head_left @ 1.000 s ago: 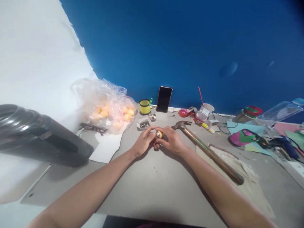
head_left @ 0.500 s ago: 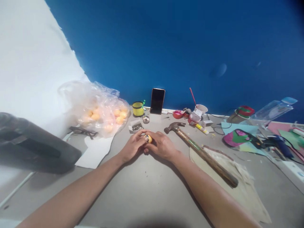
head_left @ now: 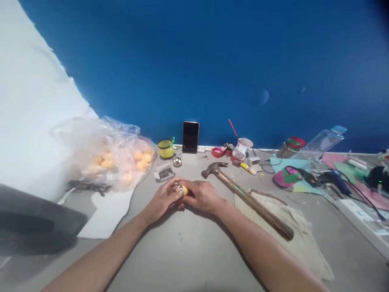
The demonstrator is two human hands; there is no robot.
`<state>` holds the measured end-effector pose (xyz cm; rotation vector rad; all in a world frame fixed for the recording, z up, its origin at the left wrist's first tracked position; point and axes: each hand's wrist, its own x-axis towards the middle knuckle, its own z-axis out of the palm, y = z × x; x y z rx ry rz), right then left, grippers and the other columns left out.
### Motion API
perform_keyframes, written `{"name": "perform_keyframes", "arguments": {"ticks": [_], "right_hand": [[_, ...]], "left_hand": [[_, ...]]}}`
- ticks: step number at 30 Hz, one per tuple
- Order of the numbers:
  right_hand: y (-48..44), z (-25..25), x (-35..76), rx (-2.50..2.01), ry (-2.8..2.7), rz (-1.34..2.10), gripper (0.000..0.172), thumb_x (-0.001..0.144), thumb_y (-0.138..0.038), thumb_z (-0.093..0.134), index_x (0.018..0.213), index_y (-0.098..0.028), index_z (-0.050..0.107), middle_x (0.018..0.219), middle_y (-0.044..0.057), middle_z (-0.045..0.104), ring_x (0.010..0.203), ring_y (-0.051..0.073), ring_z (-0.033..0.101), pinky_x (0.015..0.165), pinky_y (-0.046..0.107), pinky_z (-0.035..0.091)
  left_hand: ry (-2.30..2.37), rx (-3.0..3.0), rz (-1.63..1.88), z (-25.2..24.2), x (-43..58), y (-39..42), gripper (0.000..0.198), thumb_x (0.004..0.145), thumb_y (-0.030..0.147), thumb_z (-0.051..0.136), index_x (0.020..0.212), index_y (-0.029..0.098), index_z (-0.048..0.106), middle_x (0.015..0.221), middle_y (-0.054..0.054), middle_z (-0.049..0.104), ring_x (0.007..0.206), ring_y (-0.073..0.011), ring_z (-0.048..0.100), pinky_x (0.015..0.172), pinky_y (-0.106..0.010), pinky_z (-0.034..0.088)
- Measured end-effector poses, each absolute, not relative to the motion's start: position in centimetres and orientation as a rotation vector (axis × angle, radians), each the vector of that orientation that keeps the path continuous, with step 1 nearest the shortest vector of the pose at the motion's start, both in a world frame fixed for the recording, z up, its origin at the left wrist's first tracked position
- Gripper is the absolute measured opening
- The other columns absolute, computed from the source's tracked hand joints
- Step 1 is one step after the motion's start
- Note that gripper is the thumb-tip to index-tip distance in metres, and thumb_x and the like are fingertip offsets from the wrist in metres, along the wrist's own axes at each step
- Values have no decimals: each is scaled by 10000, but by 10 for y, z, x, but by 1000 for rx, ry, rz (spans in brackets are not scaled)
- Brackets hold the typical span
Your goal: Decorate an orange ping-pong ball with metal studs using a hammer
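Ball, small and yellow with a silvery spot on top, sits low over the desk, gripped from both sides. The left hand pinches its left side and the right hand closes on its right. A hammer lies just right, and a bag of orange balls sits far left.
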<state>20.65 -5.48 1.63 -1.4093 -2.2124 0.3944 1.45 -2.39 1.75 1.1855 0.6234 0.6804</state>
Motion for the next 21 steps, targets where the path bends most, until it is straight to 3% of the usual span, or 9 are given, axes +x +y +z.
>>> {"name": "perform_keyframes", "arguments": {"ticks": [8, 10, 15, 21], "right_hand": [[-58, 14, 213, -1318, -2209, 346, 441, 971, -444, 655, 1353, -225, 635, 1076, 89, 786, 877, 215, 726, 739, 284, 462], [-59, 14, 214, -1294, -2213, 357, 486, 978, -458, 643, 1401, -221, 606, 1026, 82, 791, 820, 207, 725, 719, 286, 471], [-62, 15, 216, -1250, -2187, 358, 456, 973, -510, 645, 1316, -211, 667, 934, 87, 786, 757, 199, 710, 715, 292, 482], [-61, 19, 218, -1236, -2157, 430, 468, 944, -589, 654, 1219, -216, 720, 853, 54, 769, 729, 190, 693, 705, 288, 462]], "left_hand": [[736, 1202, 767, 15, 23, -36, 574, 868, 496, 749, 1296, 208, 497, 807, 25, 629, 628, -120, 609, 605, -276, 575], [737, 1220, 768, 14, 24, -39, 570, 886, 519, 717, 1311, 215, 490, 785, 38, 614, 599, -107, 590, 599, -267, 567], [796, 1299, 761, 11, 23, -43, 611, 931, 598, 622, 1370, 204, 466, 750, 40, 600, 551, -106, 566, 564, -256, 526], [810, 1391, 732, 8, 21, -44, 517, 1007, 583, 489, 1351, 197, 500, 754, 19, 599, 591, -129, 582, 618, -280, 527]]}}
